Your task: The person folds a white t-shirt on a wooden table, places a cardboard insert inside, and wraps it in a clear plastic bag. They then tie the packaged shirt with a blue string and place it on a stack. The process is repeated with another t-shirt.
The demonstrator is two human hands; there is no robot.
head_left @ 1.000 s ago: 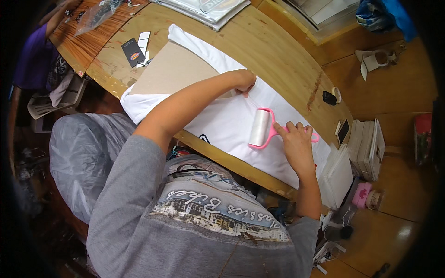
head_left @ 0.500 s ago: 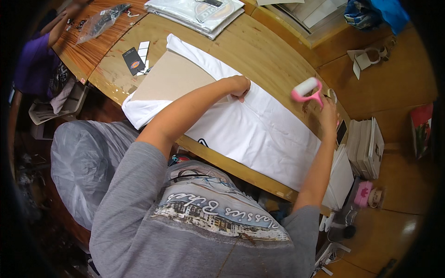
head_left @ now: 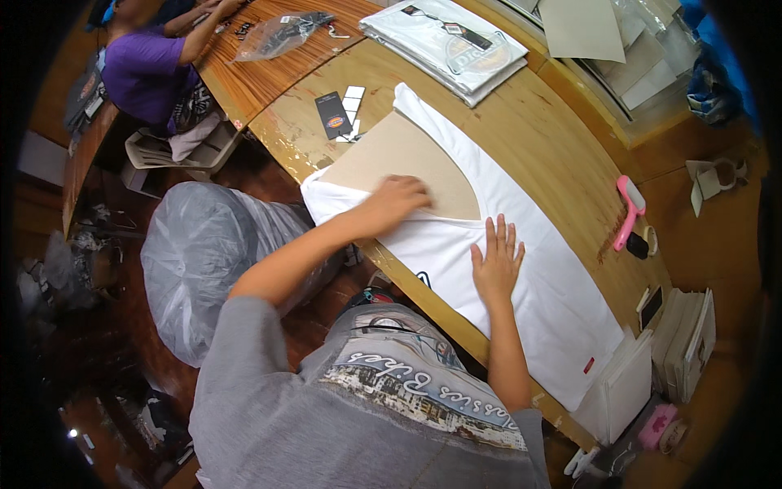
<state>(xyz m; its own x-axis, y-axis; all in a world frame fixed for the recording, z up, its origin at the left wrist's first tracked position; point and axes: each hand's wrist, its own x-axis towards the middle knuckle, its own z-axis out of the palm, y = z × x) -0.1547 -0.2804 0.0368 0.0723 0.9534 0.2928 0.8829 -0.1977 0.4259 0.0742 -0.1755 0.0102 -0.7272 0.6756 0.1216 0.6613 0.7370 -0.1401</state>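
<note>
Softly wrinkled white cloth (head_left: 547,295) borders a flat beige board (head_left: 419,163).

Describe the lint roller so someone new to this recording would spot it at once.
On the wooden table, find the white garment. Beyond it, near the table's far right edge, lies the lint roller. Bright pink with a white roll, it stands apart from the small dark object beside it.

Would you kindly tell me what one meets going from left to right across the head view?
Co-worker's purple shirt, black hang tag, blurred left hand, right hand spread on the white garment, small red label, pink lint roller.
</note>
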